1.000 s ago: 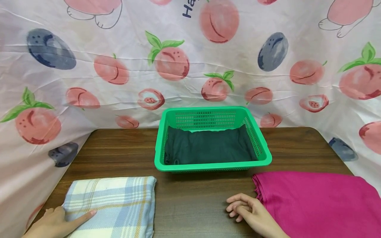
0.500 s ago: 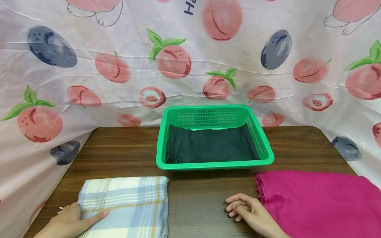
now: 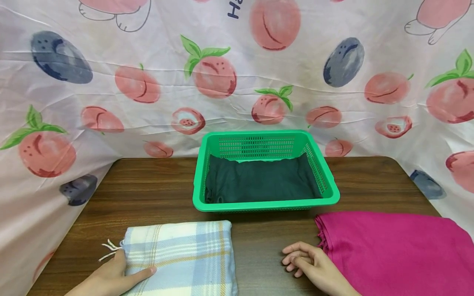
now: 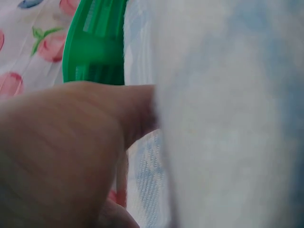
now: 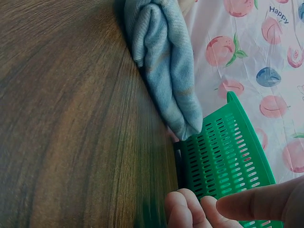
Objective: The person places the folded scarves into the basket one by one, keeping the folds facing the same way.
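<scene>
The left hand rests on the folded blue, cream and tan checked blanket, which lies flat on the dark brown wooden tabletop at about 7 o'clock. Its thumb lies straight on top of the cloth, and the other fingers are tucked at the left edge by the white fringe, so I cannot tell if they grip it. The right hand rests on the wood at 5 o'clock with fingers loosely curled and holding nothing, just beside the big pink cloth. The green plastic basket with holes sits at 12 o'clock, and a dark green cloth lies inside it. The step in hand looks like moving the checked blanket along the tabletop toward the middle. A next move would need a firm hold on both sides so the folds stay neat.
</scene>
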Action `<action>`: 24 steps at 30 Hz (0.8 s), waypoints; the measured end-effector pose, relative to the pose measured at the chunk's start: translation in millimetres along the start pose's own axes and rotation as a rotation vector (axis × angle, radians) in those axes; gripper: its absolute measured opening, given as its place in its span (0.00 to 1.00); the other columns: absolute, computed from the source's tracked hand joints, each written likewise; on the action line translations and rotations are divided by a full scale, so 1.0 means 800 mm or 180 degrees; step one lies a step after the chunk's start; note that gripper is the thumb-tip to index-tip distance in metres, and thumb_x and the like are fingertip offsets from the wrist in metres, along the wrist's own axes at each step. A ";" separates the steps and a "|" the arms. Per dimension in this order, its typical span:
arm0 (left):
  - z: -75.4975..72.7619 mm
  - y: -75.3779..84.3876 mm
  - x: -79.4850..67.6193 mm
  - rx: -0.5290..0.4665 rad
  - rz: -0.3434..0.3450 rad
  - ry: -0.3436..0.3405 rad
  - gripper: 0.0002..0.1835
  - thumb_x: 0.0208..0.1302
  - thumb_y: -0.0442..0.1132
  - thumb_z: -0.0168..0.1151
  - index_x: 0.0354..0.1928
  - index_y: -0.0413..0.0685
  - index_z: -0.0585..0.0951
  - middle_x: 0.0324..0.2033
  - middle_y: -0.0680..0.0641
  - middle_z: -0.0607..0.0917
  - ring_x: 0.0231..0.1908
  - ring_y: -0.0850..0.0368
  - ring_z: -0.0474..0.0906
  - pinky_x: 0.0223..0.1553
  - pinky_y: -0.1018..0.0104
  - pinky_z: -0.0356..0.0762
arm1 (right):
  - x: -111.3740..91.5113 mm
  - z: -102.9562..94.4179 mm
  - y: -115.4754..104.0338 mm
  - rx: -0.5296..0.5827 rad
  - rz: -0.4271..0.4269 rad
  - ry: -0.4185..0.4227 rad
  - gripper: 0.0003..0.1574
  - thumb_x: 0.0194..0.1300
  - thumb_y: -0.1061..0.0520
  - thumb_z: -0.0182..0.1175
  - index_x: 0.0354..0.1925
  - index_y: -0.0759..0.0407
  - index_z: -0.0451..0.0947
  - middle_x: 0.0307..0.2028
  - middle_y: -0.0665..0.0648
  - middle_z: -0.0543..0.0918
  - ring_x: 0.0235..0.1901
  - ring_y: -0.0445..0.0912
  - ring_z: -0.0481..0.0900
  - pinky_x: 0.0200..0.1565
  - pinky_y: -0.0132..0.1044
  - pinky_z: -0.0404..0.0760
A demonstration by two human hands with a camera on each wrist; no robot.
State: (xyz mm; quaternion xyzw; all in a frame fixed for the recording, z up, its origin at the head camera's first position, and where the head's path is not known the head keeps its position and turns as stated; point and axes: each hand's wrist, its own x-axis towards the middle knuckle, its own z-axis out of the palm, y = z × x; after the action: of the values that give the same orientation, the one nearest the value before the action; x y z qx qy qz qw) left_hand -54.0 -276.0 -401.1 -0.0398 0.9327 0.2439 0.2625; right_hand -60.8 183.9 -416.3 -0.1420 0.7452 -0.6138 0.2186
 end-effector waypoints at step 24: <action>0.050 0.071 0.000 -0.0505 0.0472 0.0057 0.48 0.62 0.53 0.56 0.64 0.19 0.47 0.59 0.20 0.61 0.59 0.31 0.65 0.55 0.38 0.64 | -0.005 -0.005 -0.001 -0.0034 0.0361 -0.0131 0.23 0.69 0.59 0.47 0.56 0.73 0.65 0.47 0.65 0.77 0.38 0.41 0.79 0.36 0.33 0.80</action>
State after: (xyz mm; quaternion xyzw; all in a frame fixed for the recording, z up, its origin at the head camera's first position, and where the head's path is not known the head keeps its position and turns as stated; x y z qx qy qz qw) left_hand -46.4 -207.3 -406.6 0.0065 0.9132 0.3354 0.2315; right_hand -59.5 189.0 -414.5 -0.1133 0.7506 -0.5935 0.2676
